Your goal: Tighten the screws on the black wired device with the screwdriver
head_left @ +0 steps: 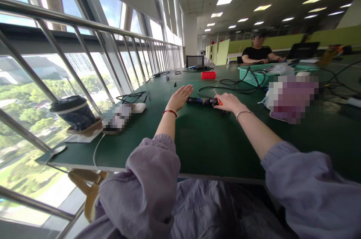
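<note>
A black rod-shaped tool (199,101) with a blue band and an orange part lies across the green table in front of me; its exact kind is unclear. My right hand (229,102) has its fingers closed over the tool's right end, by the orange part. At the other end, my left hand (180,98) is held on edge with fingers straight and stretched out, close beside the tool's tip. Whether the left palm touches it cannot be made out. A black cable (217,89) curves over the table just behind the tool.
A red tray (208,75) and a teal basket (255,75) stand farther back. To the left are a lidded cup (75,113) and a white mouse-like object (139,108). A pink, blurred item (295,98) lies right. Another person (258,49) sits across the table.
</note>
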`<action>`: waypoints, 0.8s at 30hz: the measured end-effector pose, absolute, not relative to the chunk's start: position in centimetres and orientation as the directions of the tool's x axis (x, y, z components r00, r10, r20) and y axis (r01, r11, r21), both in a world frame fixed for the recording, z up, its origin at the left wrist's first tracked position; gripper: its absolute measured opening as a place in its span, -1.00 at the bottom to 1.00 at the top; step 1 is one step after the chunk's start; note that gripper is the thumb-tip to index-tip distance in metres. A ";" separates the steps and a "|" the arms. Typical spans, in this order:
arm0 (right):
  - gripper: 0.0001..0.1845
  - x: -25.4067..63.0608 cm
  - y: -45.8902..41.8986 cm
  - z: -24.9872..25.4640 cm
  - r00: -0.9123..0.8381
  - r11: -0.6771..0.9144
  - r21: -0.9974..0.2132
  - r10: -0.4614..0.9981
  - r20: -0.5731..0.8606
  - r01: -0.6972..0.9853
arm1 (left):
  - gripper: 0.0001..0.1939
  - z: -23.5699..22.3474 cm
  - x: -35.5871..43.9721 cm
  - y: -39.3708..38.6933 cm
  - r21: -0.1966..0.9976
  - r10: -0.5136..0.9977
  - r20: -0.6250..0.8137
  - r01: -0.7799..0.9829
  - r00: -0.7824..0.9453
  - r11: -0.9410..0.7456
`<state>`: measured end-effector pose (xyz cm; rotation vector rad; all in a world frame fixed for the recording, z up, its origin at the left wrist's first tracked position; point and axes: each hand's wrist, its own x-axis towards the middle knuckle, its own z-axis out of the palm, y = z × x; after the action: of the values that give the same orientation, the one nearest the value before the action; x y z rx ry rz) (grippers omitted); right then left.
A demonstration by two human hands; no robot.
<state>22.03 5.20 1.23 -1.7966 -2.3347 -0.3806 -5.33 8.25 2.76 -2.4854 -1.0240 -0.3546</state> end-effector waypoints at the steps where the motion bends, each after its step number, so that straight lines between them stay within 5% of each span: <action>1: -0.48 22.2 5.3 1.2 -0.271 0.251 0.105 0.915 0.298 0.962 | -0.33 2.9 -5.8 8.1 -0.299 0.583 0.410 0.707 0.701 -0.641; 6: -0.44 22.6 5.6 1.1 -0.325 0.296 0.136 0.883 0.338 0.945 | -0.33 3.3 -9.0 7.5 -0.239 0.701 0.416 0.813 0.579 -0.530; 11: -0.43 22.5 5.9 1.2 -0.331 0.303 0.134 0.877 0.349 0.943 | -0.57 3.2 -10.3 7.1 -0.161 0.923 0.324 0.974 0.206 -0.161; 14: -0.43 22.4 6.0 1.2 -0.313 0.287 0.127 0.885 0.344 0.950 | -0.43 2.8 -9.7 7.3 -0.123 0.962 0.265 0.992 0.067 -0.035; 18: -0.42 22.2 5.8 1.2 -0.291 0.273 0.100 0.895 0.339 0.957 | -0.34 2.1 -8.2 7.6 -0.133 0.986 0.145 0.989 0.080 -0.061; 24: -0.51 21.9 4.8 0.9 -0.276 0.285 0.023 0.899 0.340 0.958 | -0.67 2.0 -6.3 6.9 -0.192 0.952 0.085 0.942 0.295 -0.275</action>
<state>21.86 4.77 0.92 -1.7043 -2.2954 -0.3266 -6.33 6.93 1.97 -2.3549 -1.7507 0.0690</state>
